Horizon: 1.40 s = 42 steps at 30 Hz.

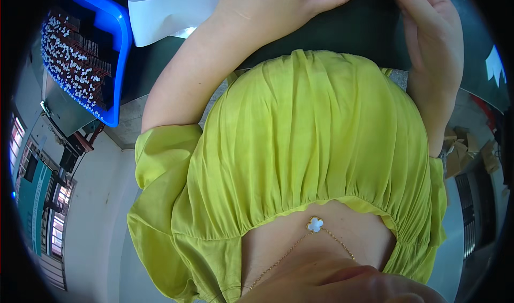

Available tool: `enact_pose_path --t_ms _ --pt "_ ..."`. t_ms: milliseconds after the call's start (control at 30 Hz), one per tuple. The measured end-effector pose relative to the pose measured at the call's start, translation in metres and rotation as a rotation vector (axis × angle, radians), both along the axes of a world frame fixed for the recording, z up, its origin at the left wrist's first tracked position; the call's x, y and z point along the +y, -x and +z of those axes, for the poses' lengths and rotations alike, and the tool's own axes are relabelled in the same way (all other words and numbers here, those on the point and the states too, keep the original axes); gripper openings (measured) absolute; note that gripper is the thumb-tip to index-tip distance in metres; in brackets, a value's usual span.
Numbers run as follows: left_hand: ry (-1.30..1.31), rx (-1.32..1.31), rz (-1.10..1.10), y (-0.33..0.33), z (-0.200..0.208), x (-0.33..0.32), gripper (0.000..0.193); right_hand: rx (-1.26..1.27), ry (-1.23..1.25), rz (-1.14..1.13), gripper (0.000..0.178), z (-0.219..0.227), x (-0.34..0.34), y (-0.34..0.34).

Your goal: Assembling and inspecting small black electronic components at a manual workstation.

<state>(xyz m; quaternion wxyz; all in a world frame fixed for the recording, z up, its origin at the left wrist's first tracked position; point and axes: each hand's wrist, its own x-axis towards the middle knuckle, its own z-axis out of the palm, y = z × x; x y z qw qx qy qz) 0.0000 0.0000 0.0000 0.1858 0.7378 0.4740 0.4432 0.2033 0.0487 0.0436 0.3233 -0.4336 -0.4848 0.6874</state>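
Observation:
At the top edge, over the dark green tabletop [375, 30], both my hands are partly cut off by the picture's border. My left hand [278, 0] stretches its thumb to the right; its other fingers are out of sight. Facing it, my right hand [431, 16] points one digit up and left toward the left thumb, with the remaining fingers bent in. Their tips run past the border, so anything pinched there is hidden. Beside my left forearm lies a wide, glossy white strip [155, 16], curled into a loop.
To the left stands a blue plastic bin [124, 40] with many small white-tipped parts [69, 62] on dark reddish-brown, comb-like rows. White pieces [494, 64] lie at the table's far right. Cardboard boxes [460, 153] sit lower, beyond my right arm.

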Motion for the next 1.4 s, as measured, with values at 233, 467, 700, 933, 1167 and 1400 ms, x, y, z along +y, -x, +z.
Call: enact_pose_path --t_ms 233,467,700,933,1167,1400 --pt "-0.029 0.004 0.002 0.0 0.001 0.001 0.031 -0.001 0.032 -0.065 0.012 0.006 -0.009 0.014" --pt "-0.001 0.019 0.007 0.001 0.003 0.0 0.034 -0.061 -0.01 -0.034 0.011 -0.014 -0.001 0.003" --pt "-0.007 0.133 0.017 0.002 0.004 0.002 0.034 -0.051 0.045 -0.079 0.012 0.011 -0.007 0.01" --pt "-0.002 0.125 0.031 0.005 0.007 -0.002 0.035 -0.045 0.008 -0.078 0.01 -0.007 -0.009 0.014" --pt "-0.014 0.135 0.017 0.003 0.008 0.002 0.036 -0.122 -0.078 -0.066 0.009 0.003 -0.008 0.012" --pt "-0.045 0.054 -0.006 0.003 0.001 0.001 0.039 -0.061 -0.144 -0.05 0.008 -0.004 -0.014 0.016"
